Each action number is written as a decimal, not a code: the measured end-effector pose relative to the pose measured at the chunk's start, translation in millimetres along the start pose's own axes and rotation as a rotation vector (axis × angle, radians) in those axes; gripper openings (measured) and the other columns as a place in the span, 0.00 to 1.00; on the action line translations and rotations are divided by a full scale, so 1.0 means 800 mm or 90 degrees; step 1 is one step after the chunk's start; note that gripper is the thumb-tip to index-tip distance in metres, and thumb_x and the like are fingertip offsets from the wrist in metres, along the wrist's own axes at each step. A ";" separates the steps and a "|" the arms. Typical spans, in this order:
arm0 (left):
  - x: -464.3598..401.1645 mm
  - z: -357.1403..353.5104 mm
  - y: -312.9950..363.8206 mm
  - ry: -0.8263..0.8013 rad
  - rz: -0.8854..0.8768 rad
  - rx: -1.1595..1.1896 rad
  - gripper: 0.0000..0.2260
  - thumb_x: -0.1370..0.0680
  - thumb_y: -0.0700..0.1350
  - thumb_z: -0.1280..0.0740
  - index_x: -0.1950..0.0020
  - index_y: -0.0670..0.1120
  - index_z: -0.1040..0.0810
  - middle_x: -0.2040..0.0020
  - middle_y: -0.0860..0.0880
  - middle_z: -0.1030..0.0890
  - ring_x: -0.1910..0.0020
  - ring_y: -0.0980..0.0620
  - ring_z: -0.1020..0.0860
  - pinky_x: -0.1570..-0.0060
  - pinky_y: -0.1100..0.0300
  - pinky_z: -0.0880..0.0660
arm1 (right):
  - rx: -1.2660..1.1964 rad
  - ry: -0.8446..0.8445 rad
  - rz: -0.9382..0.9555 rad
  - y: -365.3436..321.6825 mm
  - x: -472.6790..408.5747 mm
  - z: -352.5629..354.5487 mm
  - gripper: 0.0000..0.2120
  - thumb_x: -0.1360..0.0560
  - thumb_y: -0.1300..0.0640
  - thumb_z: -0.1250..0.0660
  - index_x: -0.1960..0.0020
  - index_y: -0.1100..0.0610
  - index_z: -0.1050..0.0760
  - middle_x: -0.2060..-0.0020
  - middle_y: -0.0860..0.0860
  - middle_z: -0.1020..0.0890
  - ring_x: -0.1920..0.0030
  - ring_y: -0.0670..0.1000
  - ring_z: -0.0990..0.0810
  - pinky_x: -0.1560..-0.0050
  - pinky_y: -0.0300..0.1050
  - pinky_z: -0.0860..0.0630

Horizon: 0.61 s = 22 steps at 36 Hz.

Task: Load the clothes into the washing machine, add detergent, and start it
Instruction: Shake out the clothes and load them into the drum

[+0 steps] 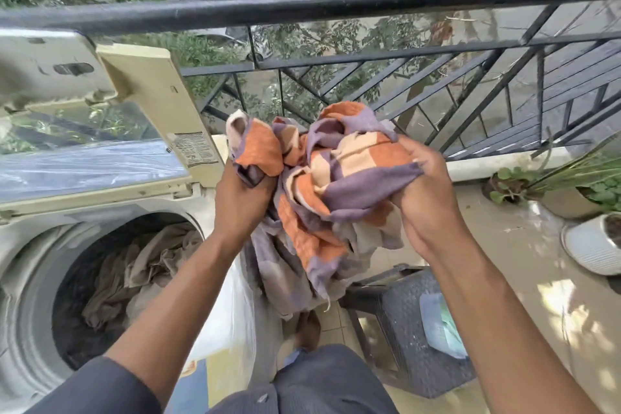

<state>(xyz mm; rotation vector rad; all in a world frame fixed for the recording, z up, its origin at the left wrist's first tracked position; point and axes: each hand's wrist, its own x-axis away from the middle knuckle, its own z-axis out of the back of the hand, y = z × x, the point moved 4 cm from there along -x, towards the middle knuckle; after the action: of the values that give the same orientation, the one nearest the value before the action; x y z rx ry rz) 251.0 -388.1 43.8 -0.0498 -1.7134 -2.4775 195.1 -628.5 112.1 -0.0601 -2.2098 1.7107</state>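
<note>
We raise both arms: left hand (244,193) and right hand (424,193) each clench the towel (322,185), bunched between our grips beside the washing machine (30,319).

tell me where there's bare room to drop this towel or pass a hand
The drum is open, beige clothes low inside, free space above them. The stool top is bare beside the packet. It is crowded right of the towel: plant pots against the railing.

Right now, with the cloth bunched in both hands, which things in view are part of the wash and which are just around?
Job:
checked cloth, held by left hand and right hand
washing machine, lid open
beige clothes in drum

Just around:
dark stool
potted plants
railing
</note>
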 end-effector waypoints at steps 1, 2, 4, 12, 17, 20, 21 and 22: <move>0.000 -0.001 0.006 0.002 -0.008 0.039 0.17 0.25 0.50 0.25 0.37 0.53 0.16 0.45 0.55 0.11 0.44 0.55 0.14 0.39 0.49 0.17 | 0.013 -0.068 0.016 -0.004 0.009 -0.010 0.12 0.16 0.67 0.43 0.47 0.59 0.21 0.57 0.50 0.12 0.54 0.46 0.13 0.53 0.43 0.16; 0.001 -0.004 0.013 -0.006 -0.021 0.084 0.17 0.25 0.49 0.25 0.37 0.54 0.15 0.44 0.56 0.11 0.43 0.58 0.14 0.39 0.53 0.18 | 0.029 -0.115 0.023 -0.006 0.016 -0.022 0.12 0.19 0.66 0.41 0.48 0.57 0.20 0.55 0.53 0.12 0.53 0.47 0.13 0.52 0.45 0.16; 0.004 -0.010 0.030 -0.053 -0.059 0.151 0.15 0.24 0.46 0.27 0.38 0.57 0.15 0.42 0.59 0.12 0.41 0.61 0.15 0.42 0.64 0.20 | 0.042 -0.157 0.034 -0.003 0.025 -0.043 0.15 0.24 0.65 0.39 0.46 0.53 0.18 0.47 0.58 0.14 0.45 0.52 0.15 0.41 0.52 0.18; 0.017 -0.011 0.045 -0.245 -0.036 0.173 0.38 0.34 0.58 0.17 0.29 0.53 0.31 0.39 0.58 0.15 0.42 0.65 0.18 0.42 0.67 0.23 | 0.089 -0.303 -0.033 0.031 0.033 -0.077 0.11 0.33 0.52 0.35 0.51 0.50 0.21 0.55 0.55 0.18 0.52 0.60 0.17 0.45 0.60 0.24; 0.015 -0.018 0.045 -0.200 -0.079 0.142 0.37 0.33 0.36 0.19 0.27 0.48 0.28 0.37 0.53 0.14 0.40 0.57 0.16 0.39 0.60 0.20 | 0.083 -0.331 -0.018 0.033 0.024 -0.067 0.25 0.27 0.52 0.37 0.36 0.65 0.22 0.44 0.64 0.16 0.43 0.53 0.17 0.40 0.46 0.22; 0.009 -0.014 0.044 -0.153 -0.061 0.137 0.38 0.32 0.34 0.16 0.25 0.38 0.28 0.32 0.42 0.17 0.32 0.44 0.18 0.28 0.42 0.24 | 0.009 -0.375 -0.012 0.022 0.019 -0.056 0.20 0.22 0.62 0.43 0.35 0.68 0.22 0.44 0.59 0.16 0.43 0.49 0.17 0.42 0.38 0.22; 0.008 -0.014 0.042 -0.130 -0.060 0.131 0.36 0.31 0.34 0.16 0.26 0.38 0.27 0.32 0.42 0.17 0.32 0.44 0.18 0.28 0.40 0.24 | 0.031 -0.330 0.007 0.020 0.012 -0.047 0.18 0.23 0.61 0.41 0.38 0.64 0.19 0.45 0.55 0.14 0.42 0.48 0.17 0.41 0.38 0.22; 0.009 -0.014 0.042 -0.104 -0.055 0.130 0.33 0.29 0.34 0.16 0.27 0.39 0.26 0.33 0.43 0.16 0.33 0.44 0.18 0.29 0.39 0.24 | 0.070 -0.267 0.044 0.019 0.003 -0.037 0.16 0.23 0.61 0.39 0.42 0.59 0.16 0.47 0.51 0.13 0.44 0.46 0.16 0.43 0.37 0.22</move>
<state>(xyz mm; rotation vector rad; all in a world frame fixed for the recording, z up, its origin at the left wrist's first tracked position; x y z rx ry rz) 248.5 -410.7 72.2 -0.1665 -2.0688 -2.4017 198.5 -596.3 104.5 0.2774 -2.4158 2.0314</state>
